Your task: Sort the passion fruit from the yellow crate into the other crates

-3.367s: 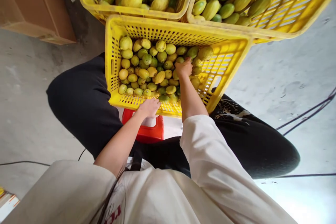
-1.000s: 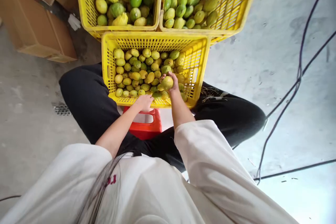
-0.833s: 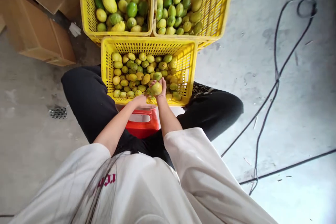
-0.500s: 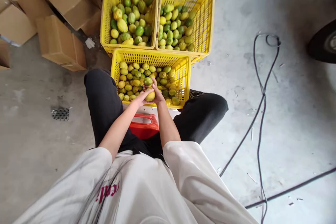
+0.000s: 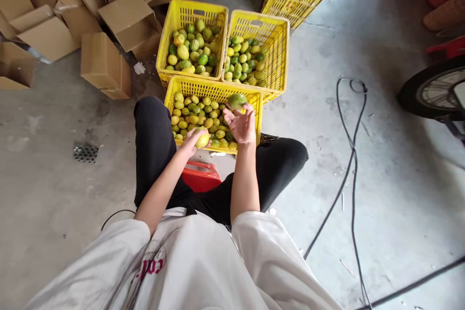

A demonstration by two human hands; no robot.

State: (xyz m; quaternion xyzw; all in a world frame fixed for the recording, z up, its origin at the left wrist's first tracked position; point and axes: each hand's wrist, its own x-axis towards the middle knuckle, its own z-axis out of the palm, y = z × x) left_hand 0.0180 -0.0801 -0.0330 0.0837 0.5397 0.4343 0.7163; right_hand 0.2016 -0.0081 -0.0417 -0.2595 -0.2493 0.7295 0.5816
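Note:
My left hand [image 5: 192, 141] is closed around a yellow lemon [image 5: 202, 138] above the near edge of the front yellow crate [image 5: 258, 123], which is full of yellow-green lemons. Palm up and fingers spread, my right hand [image 5: 242, 125] reaches over that crate's right side. A slightly blurred green lemon [image 5: 237, 101] is just beyond its fingertips; whether they still touch it I cannot tell. Behind stand two more yellow crates: the left one [image 5: 162, 65] holds larger green and yellow lemons, the right one [image 5: 281, 85] mostly green ones.
Open cardboard boxes [image 5: 100, 60] lie at the left. Another yellow crate stack [image 5: 290, 0] stands at the back. Between my legs is a red plastic piece [image 5: 199, 179]. A black cable [image 5: 354, 155] loops over the floor at the right, near a wheel [image 5: 436, 89].
My hands have come apart. The right moved right and forward, opening with the green lemon at its fingertips; the left stays low with the yellow lemon. The camera view has tilted up.

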